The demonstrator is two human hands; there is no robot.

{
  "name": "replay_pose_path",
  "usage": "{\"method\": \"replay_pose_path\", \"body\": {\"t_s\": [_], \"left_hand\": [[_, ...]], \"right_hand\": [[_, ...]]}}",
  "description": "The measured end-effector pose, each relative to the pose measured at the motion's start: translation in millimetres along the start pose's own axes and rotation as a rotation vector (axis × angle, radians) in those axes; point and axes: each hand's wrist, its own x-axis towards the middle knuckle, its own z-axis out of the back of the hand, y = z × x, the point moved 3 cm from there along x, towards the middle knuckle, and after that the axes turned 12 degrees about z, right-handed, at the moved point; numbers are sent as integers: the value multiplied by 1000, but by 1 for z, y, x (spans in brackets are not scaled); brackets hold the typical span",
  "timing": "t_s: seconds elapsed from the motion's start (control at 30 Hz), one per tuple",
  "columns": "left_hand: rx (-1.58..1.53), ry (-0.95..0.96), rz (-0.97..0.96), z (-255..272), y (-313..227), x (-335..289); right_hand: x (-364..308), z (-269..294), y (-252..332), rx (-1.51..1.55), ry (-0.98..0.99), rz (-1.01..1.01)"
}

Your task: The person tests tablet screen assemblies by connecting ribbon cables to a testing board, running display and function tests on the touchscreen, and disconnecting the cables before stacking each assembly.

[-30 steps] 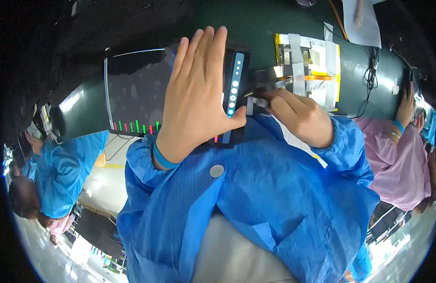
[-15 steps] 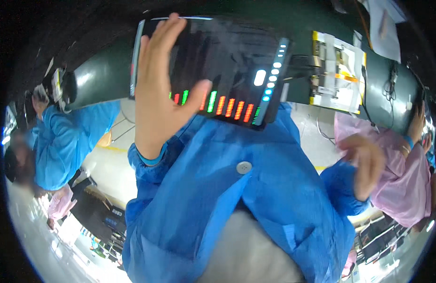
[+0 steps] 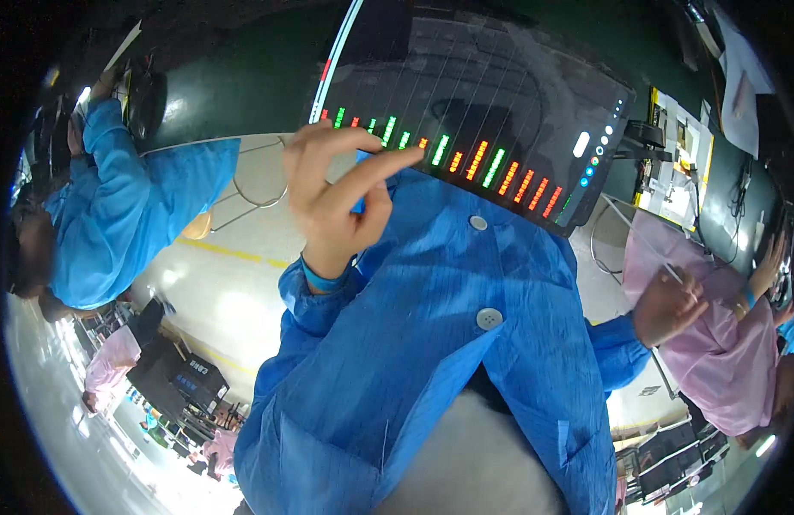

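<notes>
A dark flat screen [image 3: 500,94] lies tilted at the table edge in front of me, with rows of red, orange and green bars along its near side. Over its near left edge my left hand [image 3: 341,193] is spread, two fingers stretched toward the bars and the others bent. One fingertip is at the glass; whether it touches, I cannot tell. Off to the right, my right hand [image 3: 667,309] is curled beside my blue sleeve, away from the screen. A thin pale line runs up to its fingers; what it is stays unclear.
Right of the screen, a white and yellow taped assembly [image 3: 676,159] with cables lies on the dark green table [image 3: 234,86]. A person in pink [image 3: 714,318] sits close on my right, another in light blue [image 3: 113,223] on my left. Black crates [image 3: 195,382] stand behind.
My left hand has come down from over the screen to its near edge, and some fingers have bent. My right hand has curled. The screen now appears further right and more tilted.
</notes>
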Motion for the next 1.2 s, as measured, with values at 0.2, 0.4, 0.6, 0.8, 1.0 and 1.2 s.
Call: {"method": "replay_pose_path", "body": {"t_s": [0.2,0.4,0.6,0.8,1.0,1.2], "left_hand": [[8,13,-117,-6,4,-4],[102,-106,-121,-5,13,-12],[266,-152,-159,5,11,-9],[97,-233,-46,7,22,28],[249,-309,-26,12,37,72],[-75,93,289,-18,53,77]], "right_hand": [[10,-47,57,-712,-82,389],[18,-67,71,-963,-86,484],[25,-98,31,-1385,174,449],[26,-149,-47,-1891,1072,329],[35,-142,-84,-1758,1179,264],[40,-141,-92,-1706,1325,265]]}}
